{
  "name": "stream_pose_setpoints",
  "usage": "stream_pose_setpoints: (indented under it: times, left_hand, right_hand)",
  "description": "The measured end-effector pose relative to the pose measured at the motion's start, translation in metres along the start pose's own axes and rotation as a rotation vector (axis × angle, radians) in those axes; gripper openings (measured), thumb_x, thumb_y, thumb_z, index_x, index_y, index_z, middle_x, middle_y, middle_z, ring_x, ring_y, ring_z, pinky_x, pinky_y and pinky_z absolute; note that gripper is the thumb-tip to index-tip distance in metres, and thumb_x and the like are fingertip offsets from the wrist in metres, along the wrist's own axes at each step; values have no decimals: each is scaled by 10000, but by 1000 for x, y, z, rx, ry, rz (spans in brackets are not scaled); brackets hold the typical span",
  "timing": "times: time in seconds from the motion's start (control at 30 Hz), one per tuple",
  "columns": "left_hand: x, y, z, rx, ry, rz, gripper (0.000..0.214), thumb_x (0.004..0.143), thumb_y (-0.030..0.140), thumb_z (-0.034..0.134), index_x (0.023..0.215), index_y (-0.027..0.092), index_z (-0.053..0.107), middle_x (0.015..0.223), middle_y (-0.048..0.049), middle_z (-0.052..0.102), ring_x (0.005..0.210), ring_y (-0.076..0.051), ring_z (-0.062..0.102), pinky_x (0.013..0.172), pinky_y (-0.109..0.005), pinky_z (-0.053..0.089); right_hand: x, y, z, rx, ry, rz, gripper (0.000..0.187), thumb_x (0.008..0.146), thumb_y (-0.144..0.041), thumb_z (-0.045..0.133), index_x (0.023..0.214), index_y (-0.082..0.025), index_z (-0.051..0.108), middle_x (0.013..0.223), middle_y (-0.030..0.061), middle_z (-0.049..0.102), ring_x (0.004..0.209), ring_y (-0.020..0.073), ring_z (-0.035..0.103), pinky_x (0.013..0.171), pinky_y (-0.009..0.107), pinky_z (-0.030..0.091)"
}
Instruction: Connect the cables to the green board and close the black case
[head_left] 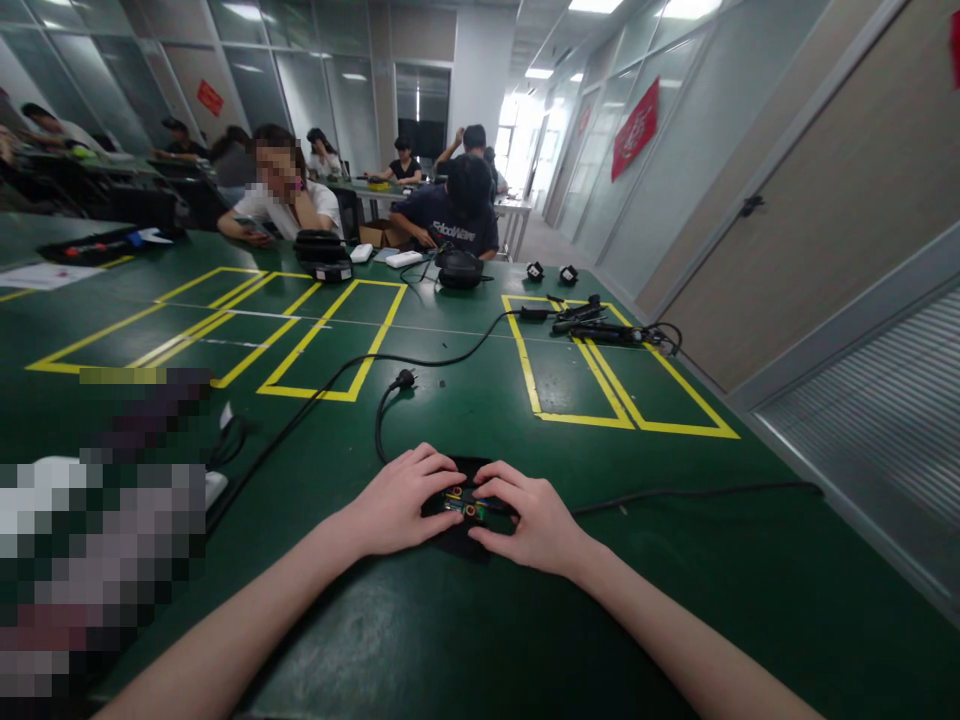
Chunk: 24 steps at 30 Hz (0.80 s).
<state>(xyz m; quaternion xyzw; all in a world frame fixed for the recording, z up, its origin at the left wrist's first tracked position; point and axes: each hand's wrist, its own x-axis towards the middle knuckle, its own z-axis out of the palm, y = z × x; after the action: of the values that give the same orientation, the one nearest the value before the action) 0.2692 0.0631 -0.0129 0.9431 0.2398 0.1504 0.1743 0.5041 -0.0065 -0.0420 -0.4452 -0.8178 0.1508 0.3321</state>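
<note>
Near the middle of the table lies a small open black device, its green circuit board point(463, 506) showing copper-coloured rings. Around its left side my left hand point(405, 500) is closed, thumb near the front edge and fingers over the back. My right hand point(541, 520) grips the right side in the same way, fingertips on the board's edge. Part of the device is hidden under the fingers. A dark flat piece point(465, 547) shows beneath it. A black cable with a plug point(406, 379) runs up behind my left hand, and another cable point(660, 492) leads off right.
Yellow tape rectangles point(352, 396) mark the green table point(337, 640). A black tripod-like tool point(600, 325) lies at the back right. Black cases point(460, 268) and small dark cubes point(568, 273) stand near the far edge. A long cord point(420, 358) crosses the table. Several people sit beyond.
</note>
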Motion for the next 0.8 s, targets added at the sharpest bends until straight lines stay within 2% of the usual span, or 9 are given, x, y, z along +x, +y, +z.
stream_pose_setpoints:
  times: [0.2,0.47,0.57,0.63,0.77,0.8]
  left_hand:
    - [0,-6,4,-75,13,-31,258,1001,186,580,1223,179,710,1201,-88,716,1105,-217,674,979,-333,552]
    - [-1,-8,6,-103,41,-12,237,1003,182,554,1185,193,705,1176,-81,685,1036,-197,691,937,-301,556]
    - [-1,-8,4,-85,74,-46,194,997,206,577,1145,193,702,1191,-86,644,969,-186,693,871,-285,558]
    - [-1,-10,2,-58,74,-84,143,1000,242,594,1068,185,706,1095,-71,666,886,-180,689,807,-276,547]
    - [0,-15,-3,-51,56,-143,152,992,289,628,924,179,708,829,-20,705,721,-164,661,696,-251,497]
    - [0,-15,-4,-60,69,-144,159,989,291,629,912,178,710,816,-20,712,712,-162,659,686,-249,489]
  right_hand:
    - [-1,2,-2,2,-3,66,249,807,-142,694,1042,-222,682,1089,59,734,895,188,738,771,286,598]
    - [-3,3,4,-21,45,56,330,842,-168,664,1166,-230,669,1125,77,748,985,215,742,860,330,610]
    - [-2,1,1,-36,70,73,319,886,-224,646,1205,-228,650,1167,96,704,949,206,732,811,318,612]
    - [-1,0,-4,-44,82,95,267,918,-258,621,1182,-218,639,1154,99,679,842,180,714,729,292,596]
    - [2,5,-17,-142,53,159,103,969,-276,566,980,-203,638,843,33,670,630,147,620,575,255,474]
    - [2,8,-20,-178,36,171,140,980,-288,559,899,-203,635,745,11,642,589,144,592,552,253,433]
